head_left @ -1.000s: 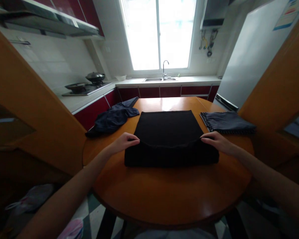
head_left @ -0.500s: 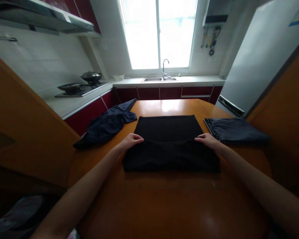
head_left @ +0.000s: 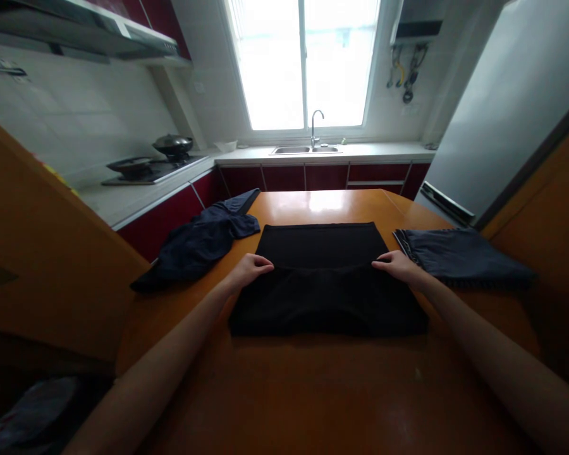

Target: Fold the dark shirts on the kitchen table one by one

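Note:
A black garment (head_left: 327,300) lies folded on the wooden table (head_left: 322,392) right in front of me; its exact kind does not show. One folded edge runs across its middle, between my hands. My left hand (head_left: 252,270) pinches the left end of that edge between thumb and fingers. At the right end, my right hand (head_left: 397,265) has the same edge in a pinch. Beyond the edge, the far part of the cloth lies flat. The near layer looks slightly puffed up.
A crumpled dark blue garment (head_left: 201,243) lies on the table's left side. Folded dark grey-blue cloth (head_left: 459,256) rests at the right. Farther off are a stove with pans (head_left: 173,145), a sink (head_left: 291,150) and a fridge (head_left: 512,107). An orange wooden panel (head_left: 38,253) stands at the left.
Both hands keep their pinch on the black garment and have hardly moved. Its near side appears slightly wider and closer, and the view has shifted a little.

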A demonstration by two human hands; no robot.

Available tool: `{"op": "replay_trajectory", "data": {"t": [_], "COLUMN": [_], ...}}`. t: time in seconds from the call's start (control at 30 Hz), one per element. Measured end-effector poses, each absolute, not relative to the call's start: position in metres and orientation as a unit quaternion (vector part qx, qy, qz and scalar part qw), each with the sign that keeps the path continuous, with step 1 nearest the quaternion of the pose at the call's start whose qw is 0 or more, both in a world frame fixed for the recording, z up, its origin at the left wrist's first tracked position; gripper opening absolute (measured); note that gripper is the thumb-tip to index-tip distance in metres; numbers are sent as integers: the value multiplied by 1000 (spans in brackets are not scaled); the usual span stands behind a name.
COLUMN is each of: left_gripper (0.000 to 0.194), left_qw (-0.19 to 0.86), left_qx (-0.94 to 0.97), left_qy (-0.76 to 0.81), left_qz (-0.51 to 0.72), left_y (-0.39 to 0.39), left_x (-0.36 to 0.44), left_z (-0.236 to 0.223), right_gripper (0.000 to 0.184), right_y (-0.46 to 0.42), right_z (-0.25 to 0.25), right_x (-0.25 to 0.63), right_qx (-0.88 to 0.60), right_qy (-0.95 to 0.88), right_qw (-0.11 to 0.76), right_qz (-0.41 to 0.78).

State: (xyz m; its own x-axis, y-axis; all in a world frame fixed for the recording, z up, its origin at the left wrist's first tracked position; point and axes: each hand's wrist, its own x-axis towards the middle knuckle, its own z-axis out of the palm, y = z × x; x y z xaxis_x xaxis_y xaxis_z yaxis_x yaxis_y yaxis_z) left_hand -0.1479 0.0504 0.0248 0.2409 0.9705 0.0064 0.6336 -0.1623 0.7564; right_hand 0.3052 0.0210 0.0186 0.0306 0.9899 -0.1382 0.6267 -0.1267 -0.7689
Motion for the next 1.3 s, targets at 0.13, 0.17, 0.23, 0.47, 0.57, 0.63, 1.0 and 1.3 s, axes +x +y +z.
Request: {"op": "replay_trajectory", "data": {"t": [0.13,0.17,0.23,0.47,0.57,0.63,1.0,1.3], "left_gripper": [34,35,43,55,57,57,63,23], "left_qw": [234,183,84,41,7,0,46,119], "left_qx": [760,777,811,905,898,890,792,769], "left_qy": [570,566,538,402,422,442,599,605], "left_qz": [207,203,213,134,120,113,112,165], "left_y": [46,40,23,-44,-49,-48,-6,36], "left_x": [-143,-136,-111,-8,-6,-14,-119,-147], "left_z": [36,41,50,17,-3,-7,-7,20], "right_gripper": [22,23,31,60,63,66,57,21], "right_y": [23,21,9,-58,-62,-57,-26,11], "right_z": [24,26,31,7,-9,-13,-18,4], "right_x": [304,300,283,174,165,178,283,317], "right_qx": [-663,-669,-684,-564,-557,-568,-659,-679], "right_qy": [-648,-661,-679,-801,-814,-809,-730,-696], "right_qw": [230,224,232,194,154,139,167,200], "right_qz": [296,254,133,45,55,58,60,123]}}
